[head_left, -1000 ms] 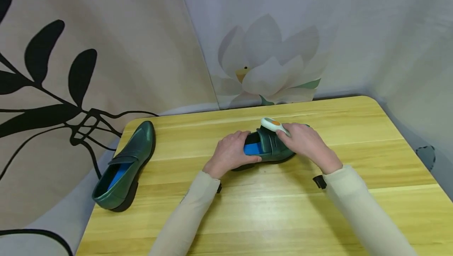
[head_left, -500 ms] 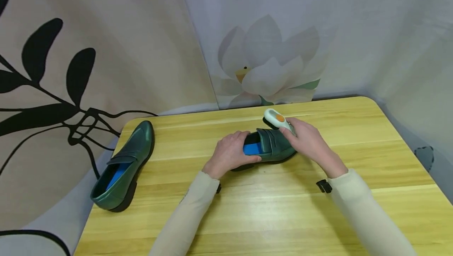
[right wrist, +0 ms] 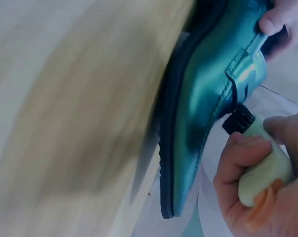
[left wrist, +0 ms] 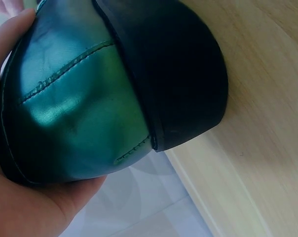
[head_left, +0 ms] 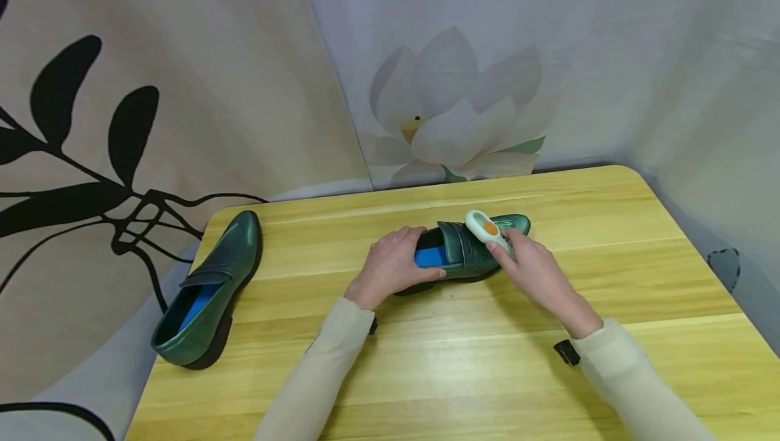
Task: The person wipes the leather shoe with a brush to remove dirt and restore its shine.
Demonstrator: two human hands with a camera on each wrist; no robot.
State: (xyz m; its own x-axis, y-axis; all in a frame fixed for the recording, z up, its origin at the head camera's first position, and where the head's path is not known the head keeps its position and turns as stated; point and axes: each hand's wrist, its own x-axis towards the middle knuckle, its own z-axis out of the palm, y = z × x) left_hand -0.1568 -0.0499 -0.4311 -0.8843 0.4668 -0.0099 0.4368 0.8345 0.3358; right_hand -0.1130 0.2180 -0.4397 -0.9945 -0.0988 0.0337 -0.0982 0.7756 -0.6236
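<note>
Presently, the green shoe, extending toward three o'clock, is gripped by the left hand; the brush, angled toward ten, by the right hand.

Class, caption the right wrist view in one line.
A right hand holds a black-bristled brush close to a green shoe.

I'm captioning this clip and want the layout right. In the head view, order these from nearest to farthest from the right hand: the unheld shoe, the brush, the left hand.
From the right hand:
1. Brush: held in that hand.
2. Left hand: left of the brush.
3. Unheld shoe: farther left, beyond the left hand.
</note>
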